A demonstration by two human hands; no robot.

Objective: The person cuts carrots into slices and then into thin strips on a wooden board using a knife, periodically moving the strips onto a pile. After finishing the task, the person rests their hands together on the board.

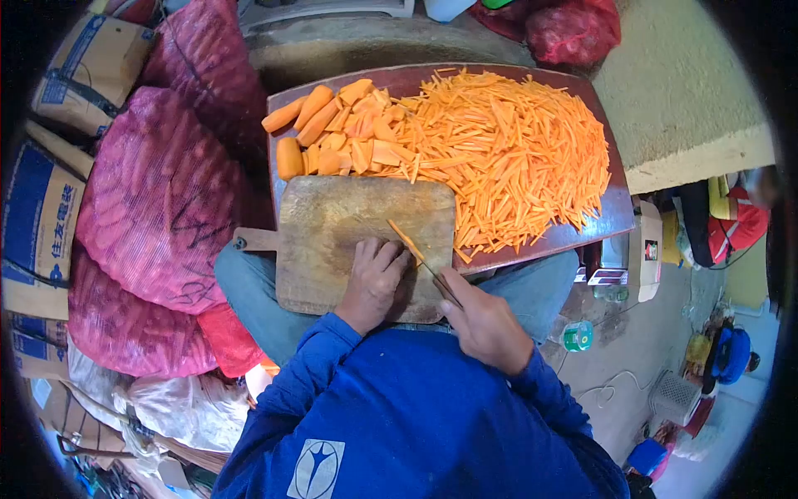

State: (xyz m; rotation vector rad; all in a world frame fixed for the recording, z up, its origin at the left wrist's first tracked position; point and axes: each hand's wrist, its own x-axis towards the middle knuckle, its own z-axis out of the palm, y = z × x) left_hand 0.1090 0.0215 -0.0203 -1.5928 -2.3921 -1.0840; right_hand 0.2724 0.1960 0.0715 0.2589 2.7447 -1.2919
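on my feed, the table [617,212] bears heaped carrot strips [524,158] beyond the left hand [376,283] and right hand [492,326]; a stuffed mesh sack [158,200] sits left. over the cutting board [320,220], the left curls, its hold unclear; the right grips a knife [443,287].

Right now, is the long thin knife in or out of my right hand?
In: your right hand holds the knife by its handle.

Slim knife [434,275] over worn wooden board [332,208], orange carrot sticks [528,158] beyond.
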